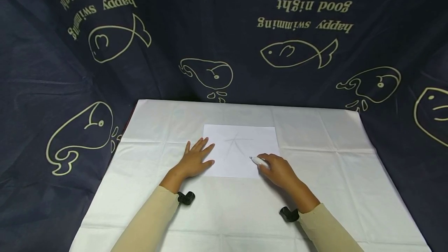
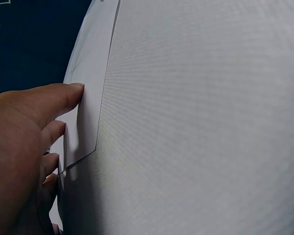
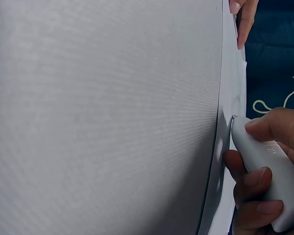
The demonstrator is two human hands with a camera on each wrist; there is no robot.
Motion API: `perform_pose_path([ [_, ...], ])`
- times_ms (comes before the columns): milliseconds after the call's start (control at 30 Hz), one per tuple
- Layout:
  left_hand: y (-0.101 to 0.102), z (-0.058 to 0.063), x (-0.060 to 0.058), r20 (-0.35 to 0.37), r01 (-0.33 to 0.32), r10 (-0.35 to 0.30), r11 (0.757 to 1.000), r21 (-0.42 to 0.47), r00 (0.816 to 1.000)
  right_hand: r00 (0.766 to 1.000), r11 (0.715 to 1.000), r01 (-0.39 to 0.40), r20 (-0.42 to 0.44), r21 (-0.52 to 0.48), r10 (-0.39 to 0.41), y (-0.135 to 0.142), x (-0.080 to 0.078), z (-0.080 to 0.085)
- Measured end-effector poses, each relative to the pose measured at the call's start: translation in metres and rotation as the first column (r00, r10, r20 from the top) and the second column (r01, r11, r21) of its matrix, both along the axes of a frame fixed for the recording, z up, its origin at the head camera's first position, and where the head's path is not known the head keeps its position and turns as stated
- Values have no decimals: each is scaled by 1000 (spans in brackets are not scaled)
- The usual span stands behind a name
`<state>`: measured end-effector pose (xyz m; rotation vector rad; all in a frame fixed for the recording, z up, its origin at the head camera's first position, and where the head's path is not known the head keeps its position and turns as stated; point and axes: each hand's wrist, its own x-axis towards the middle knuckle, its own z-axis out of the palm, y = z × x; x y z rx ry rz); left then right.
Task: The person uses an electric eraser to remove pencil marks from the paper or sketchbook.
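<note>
A white sheet of paper (image 1: pixel 241 170) lies on the cloth-covered table and bears faint grey lines (image 1: pixel 235 140), several of which cross near its upper middle. My left hand (image 1: pixel 196 161) rests with fingers spread on the sheet's left edge; in the left wrist view its thumb (image 2: pixel 63 98) touches the paper. My right hand (image 1: pixel 278 169) grips a fat white correction pen (image 1: pixel 259 161) over the right part of the sheet. In the right wrist view the pen's smooth body (image 3: pixel 264 161) narrows to a small tip at the paper, with thumb and fingers wrapped round it.
A white cloth (image 1: pixel 224 209) with fold creases covers the table. Behind and beside it hangs a dark blue curtain (image 1: pixel 217 18) printed with fish and whale outlines. Black wrist cameras (image 1: pixel 289 214) sit below both hands.
</note>
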<state>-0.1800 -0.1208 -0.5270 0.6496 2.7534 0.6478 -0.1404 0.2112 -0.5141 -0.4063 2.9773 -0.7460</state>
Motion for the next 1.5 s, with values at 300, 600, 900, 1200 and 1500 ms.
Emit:
perform_pose_path([
  [300, 0, -1, -1, -4, 0, 0, 1000, 8, 1000, 1000, 1000, 2, 8, 6, -2, 0, -1, 1],
  [600, 0, 0, 0, -1, 5, -5, 1000, 6, 1000, 1000, 1000, 7, 10, 7, -7, 0, -1, 1],
  [900, -1, 0, 0, -5, 3, -3, 1000, 9, 1000, 1000, 1000, 8, 15, 1, -8, 0, -1, 1],
  [1200, -1, 0, -1, 2, 6, -6, 1000, 3, 1000, 1000, 1000, -7, 29, 1, 7, 0, 1, 1],
  [1500, -1, -1, 0, -3, 4, -3, 1000, 12, 1000, 1000, 1000, 5, 18, -8, -5, 2, 0, 1],
])
